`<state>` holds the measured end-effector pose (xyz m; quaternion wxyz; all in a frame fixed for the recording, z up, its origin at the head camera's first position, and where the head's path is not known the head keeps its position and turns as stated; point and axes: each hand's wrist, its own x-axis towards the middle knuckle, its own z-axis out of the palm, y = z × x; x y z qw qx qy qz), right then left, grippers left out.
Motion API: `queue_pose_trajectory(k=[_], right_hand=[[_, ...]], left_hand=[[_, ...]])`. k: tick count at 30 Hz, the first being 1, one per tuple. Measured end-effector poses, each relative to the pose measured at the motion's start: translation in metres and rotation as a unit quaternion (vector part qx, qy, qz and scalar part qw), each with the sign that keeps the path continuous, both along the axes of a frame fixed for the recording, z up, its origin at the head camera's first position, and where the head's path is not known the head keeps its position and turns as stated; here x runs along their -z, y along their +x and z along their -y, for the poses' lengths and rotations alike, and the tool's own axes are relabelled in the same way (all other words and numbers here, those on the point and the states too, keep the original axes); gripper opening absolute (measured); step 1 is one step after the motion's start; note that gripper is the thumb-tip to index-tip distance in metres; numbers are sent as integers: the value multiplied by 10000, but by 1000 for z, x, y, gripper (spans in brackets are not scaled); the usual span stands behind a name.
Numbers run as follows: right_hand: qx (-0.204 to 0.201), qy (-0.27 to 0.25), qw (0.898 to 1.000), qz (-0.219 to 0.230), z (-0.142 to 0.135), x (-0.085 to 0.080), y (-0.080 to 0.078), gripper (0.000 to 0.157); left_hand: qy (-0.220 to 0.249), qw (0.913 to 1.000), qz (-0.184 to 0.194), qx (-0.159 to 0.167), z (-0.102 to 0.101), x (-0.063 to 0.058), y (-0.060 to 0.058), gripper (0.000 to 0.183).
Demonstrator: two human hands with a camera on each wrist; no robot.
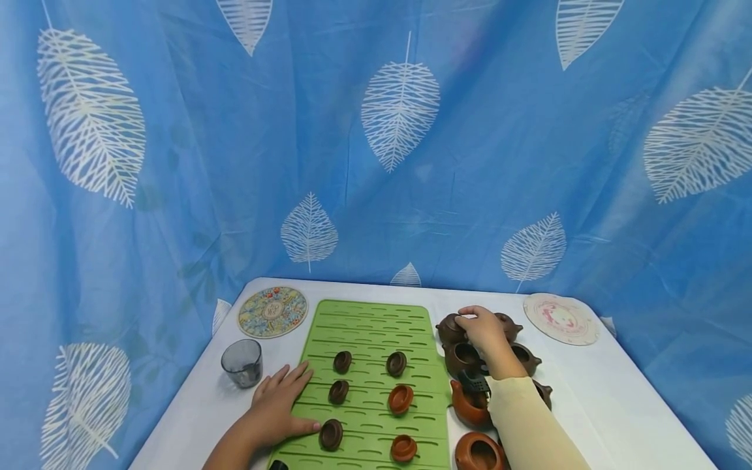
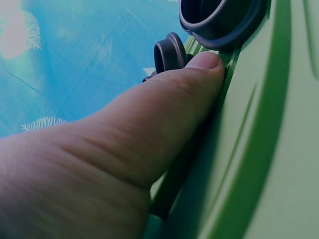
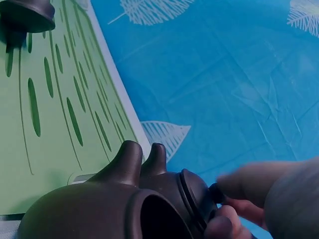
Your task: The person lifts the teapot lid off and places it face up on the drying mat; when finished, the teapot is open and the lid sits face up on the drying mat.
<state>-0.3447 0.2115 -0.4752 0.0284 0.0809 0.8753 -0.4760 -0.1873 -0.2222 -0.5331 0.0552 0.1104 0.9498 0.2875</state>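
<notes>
My right hand (image 1: 486,334) reaches to the far end of the teapot group. Its thumb and fingers pinch the knob of a dark brown lid (image 3: 198,191), which sits at the mouth of the far-left teapot (image 1: 449,331). Nearer stands a dark, lidless teapot (image 3: 107,211). My left hand (image 1: 276,408) rests spread over the left edge of the green slotted mat (image 1: 376,326). In the left wrist view, the thumb (image 2: 184,82) lies close to a dark lid (image 2: 222,25). Several brown and orange-red lids (image 1: 401,399) stand on the mat in two columns.
More teapots (image 1: 470,411) crowd the mat's right side, some partly hidden by the right sleeve. A grey glass (image 1: 243,363) and a patterned round mat (image 1: 273,312) stand on the left. A pale round mat (image 1: 561,318) lies far right on the white table (image 1: 623,398).
</notes>
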Motion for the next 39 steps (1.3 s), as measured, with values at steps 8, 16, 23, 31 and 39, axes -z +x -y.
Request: queue_pose_trajectory(k=[8, 16, 23, 31, 39], right_hand=[[-143, -6, 9999, -5, -1, 3, 0, 28], [-105, 187, 9997, -121, 0, 3, 1, 26], [-30, 160, 9992, -352, -1, 4, 0, 26], [295, -888, 9954, -210, -4, 3, 0, 28], [152, -1246, 9921, -14, -7, 3, -1, 29]], left_hand=[[-203, 9997, 135, -56, -1, -4, 0, 111], [-40, 10000, 65, 2, -1, -5, 0, 112], [-114, 9998, 187, 38, -1, -11, 2, 109], [-61, 10000, 26, 67, 0, -5, 2, 108], [-11, 10000, 19, -19, -2, -9, 3, 110]])
